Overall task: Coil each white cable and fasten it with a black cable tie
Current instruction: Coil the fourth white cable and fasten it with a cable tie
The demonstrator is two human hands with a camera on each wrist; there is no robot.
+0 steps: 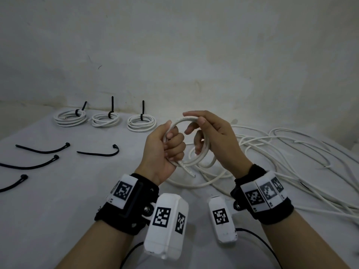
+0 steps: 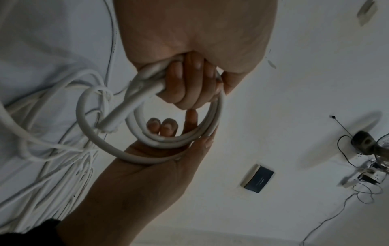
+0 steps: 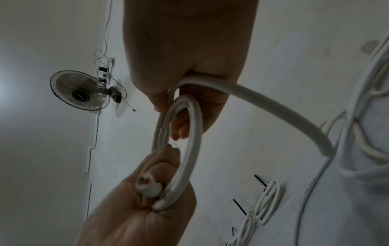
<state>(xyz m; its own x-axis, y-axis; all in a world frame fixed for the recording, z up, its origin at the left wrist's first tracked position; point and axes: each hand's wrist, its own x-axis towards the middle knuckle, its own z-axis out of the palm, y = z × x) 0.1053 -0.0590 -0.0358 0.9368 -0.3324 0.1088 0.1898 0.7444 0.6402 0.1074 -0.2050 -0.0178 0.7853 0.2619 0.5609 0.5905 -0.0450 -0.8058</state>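
Note:
A white cable coil (image 1: 198, 161) of a few loops is held upright above the table between both hands. My left hand (image 1: 169, 146) grips its left side in a fist, and the cut cable end (image 1: 191, 172) sticks out below the fist. My right hand (image 1: 211, 136) pinches the top arc with thumb and forefinger, its other fingers curled through the loop. The left wrist view shows my fingers (image 2: 189, 86) wrapped round the coil (image 2: 189, 141). In the right wrist view the cable (image 3: 273, 106) trails off my right hand (image 3: 189, 74) toward the table.
Three tied coils (image 1: 70, 117) (image 1: 105, 119) (image 1: 141, 124) lie along the back near the wall. Several loose black cable ties (image 1: 44, 149) (image 1: 99, 153) lie on the left. A tangle of loose white cables (image 1: 281, 152) covers the table's right side.

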